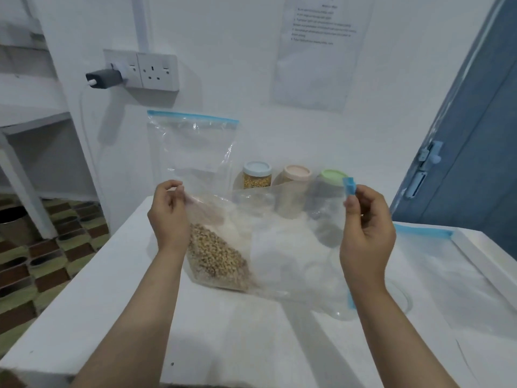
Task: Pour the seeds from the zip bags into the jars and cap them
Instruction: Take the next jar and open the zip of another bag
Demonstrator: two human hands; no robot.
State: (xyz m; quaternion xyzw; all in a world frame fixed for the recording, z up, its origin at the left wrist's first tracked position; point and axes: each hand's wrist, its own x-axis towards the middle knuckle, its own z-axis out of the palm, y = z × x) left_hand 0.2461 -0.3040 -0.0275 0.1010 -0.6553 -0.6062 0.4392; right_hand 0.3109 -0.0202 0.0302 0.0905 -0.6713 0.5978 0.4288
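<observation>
Left fingers: thumb and fingers pinched the clear edge of the zip bag at its 9 o'clock corner; left hand was raised off the table.
Right fingers: thumb and forefinger pinched the bag's blue slider at its 3 o'clock end; right hand was raised to match.
Held item: zip bag was stretched between both hands, hanging above the white table; whether the zip was open could not be told.
Contents: pale seeds had gathered in the lower corner, toward 7 o'clock of the bag.
Jars: three stood at 12 o'clock behind the bag; the blue-lidded jar held yellow kernels; the peach-lidded jar and green-lidded jar were capped, contents unclear through the plastic.
Other bags: one blue-zipped bag leaned against the wall at 11 o'clock; another lay flat at 3 o'clock.
Step judged: opening the zip.
Advice: keep the seam taut, draw the slider steadily along it, keep the seeds low in the corner, and uncap a jar before tilting.
</observation>
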